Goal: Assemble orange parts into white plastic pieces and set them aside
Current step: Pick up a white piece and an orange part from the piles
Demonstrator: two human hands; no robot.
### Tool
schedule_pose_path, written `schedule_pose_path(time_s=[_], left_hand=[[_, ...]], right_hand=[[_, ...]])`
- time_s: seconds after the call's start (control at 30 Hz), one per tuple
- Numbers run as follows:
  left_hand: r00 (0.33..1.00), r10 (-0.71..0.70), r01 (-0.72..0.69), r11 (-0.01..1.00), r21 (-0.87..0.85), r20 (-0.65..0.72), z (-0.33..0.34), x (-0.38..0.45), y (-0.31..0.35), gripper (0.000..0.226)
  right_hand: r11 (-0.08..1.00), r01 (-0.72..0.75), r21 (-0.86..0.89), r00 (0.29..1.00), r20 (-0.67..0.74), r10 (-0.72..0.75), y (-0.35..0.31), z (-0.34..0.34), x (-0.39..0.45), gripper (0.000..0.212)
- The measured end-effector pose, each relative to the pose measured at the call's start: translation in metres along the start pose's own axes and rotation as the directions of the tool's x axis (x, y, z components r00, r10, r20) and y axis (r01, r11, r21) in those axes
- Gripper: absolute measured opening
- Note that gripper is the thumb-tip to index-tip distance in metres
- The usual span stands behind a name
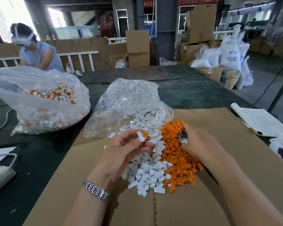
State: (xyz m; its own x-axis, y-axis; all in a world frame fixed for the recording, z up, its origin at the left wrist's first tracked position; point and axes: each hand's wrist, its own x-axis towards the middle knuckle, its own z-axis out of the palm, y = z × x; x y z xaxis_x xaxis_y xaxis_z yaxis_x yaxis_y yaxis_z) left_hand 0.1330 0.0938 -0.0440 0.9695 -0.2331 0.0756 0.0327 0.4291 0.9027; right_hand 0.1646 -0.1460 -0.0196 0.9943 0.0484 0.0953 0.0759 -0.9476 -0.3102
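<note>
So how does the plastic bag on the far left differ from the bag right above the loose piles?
The left bag holds white pieces with orange parts in them; the middle bag holds plain white pieces only. The left bag stands rounded on the dark table, mouth upward, while the middle bag lies slumped with its mouth on the cardboard, white pieces spilling out beside the orange parts. Both are clear plastic.

Your left hand [121, 149] holds an assembled piece [143, 136] above the cardboard sheet [235, 160]; your right hand [196, 142] rests on the pile of small inserts [178, 162], just right of the pile of housings [147, 172]. Behind them lies an open bag [126, 101], and further left a bag of finished pieces [44, 101]. A notebook [258, 121] lies far right
</note>
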Motion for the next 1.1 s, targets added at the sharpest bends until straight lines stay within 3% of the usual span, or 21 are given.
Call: schedule_pose_path(time_s=[0.1, 0.17, 0.23, 0.3, 0.4, 0.5, 0.6, 0.73, 1.1], left_hand=[[1.000, 0.005, -0.004, 1.000, -0.006, 0.023, -0.003, 0.002, 0.000, 0.040], [1.000, 0.015, -0.015, 1.000, 0.003, 0.025, -0.005, 0.003, -0.001, 0.038], [0.999, 0.030, -0.030, 0.999, 0.014, 0.016, -0.006, 0.005, -0.003, 0.034], [0.999, 0.044, -0.044, 0.999, 0.022, 0.015, -0.007, 0.005, -0.004, 0.034], [0.998, 0.069, -0.069, 0.997, 0.033, 0.009, -0.008, 0.006, -0.004, 0.033], [0.996, 0.091, -0.089, 0.993, 0.072, -0.021, -0.007, 0.006, -0.005, 0.033], [0.992, 0.123, -0.116, 0.983, 0.143, -0.039, -0.005, 0.007, -0.007, 0.032], [0.990, 0.115, -0.103, 0.985, 0.138, -0.082, -0.004, 0.005, -0.004, 0.030], [0.995, 0.089, -0.082, 0.985, 0.151, -0.043, -0.002, 0.002, 0.000, 0.037]], right_hand=[[0.996, 0.019, -0.092, 1.000, 0.012, -0.018, 0.000, -0.001, -0.001, 0.034], [0.993, 0.079, -0.085, 0.992, -0.094, -0.087, -0.006, -0.008, 0.000, 0.032], [0.962, 0.244, 0.120, 0.955, -0.204, -0.217, -0.019, -0.017, -0.002, 0.026], [0.851, 0.398, 0.343, 0.916, -0.203, -0.346, -0.040, -0.022, -0.008, 0.021], [0.745, 0.487, 0.456, 0.873, -0.233, -0.428, -0.059, -0.015, -0.015, 0.013], [0.730, 0.487, 0.479, 0.873, -0.272, -0.404, -0.064, -0.006, -0.017, 0.003], [0.715, 0.399, 0.574, 0.917, -0.236, -0.321, -0.065, -0.001, -0.017, 0.004], [0.541, 0.247, 0.804, 0.945, -0.075, -0.319, -0.061, -0.002, -0.018, 0.010], [0.615, 0.472, 0.631, 0.881, -0.303, -0.364, -0.055, 0.008, -0.022, 0.018]])
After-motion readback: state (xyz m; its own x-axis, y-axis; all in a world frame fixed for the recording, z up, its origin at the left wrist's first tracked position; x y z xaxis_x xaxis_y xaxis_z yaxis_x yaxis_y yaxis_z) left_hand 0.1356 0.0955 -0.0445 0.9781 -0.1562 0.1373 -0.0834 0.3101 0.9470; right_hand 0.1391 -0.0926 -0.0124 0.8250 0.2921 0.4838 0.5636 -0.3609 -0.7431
